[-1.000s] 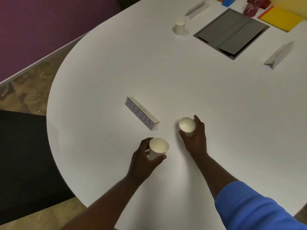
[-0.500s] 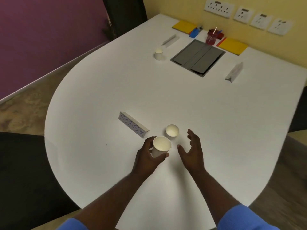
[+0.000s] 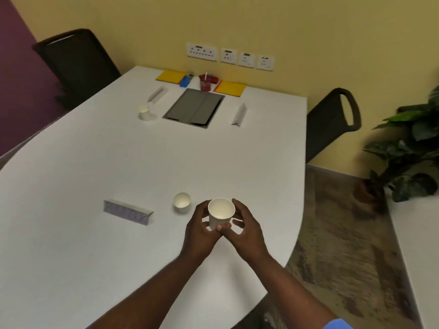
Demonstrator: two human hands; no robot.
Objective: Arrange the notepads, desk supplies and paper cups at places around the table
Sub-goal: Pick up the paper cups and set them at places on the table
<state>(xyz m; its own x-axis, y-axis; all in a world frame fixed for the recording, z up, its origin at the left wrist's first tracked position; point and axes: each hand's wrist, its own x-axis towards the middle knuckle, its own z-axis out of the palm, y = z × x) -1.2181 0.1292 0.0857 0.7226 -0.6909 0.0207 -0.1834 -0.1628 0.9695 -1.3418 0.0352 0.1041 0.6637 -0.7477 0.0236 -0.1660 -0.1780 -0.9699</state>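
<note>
Left grip (image 3: 201,233) and right grip (image 3: 247,233) around one upright paper cup (image 3: 221,211).

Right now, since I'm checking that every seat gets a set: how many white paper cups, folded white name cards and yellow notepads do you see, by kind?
White paper cups: 3
Folded white name cards: 3
Yellow notepads: 2
Total: 8
</note>
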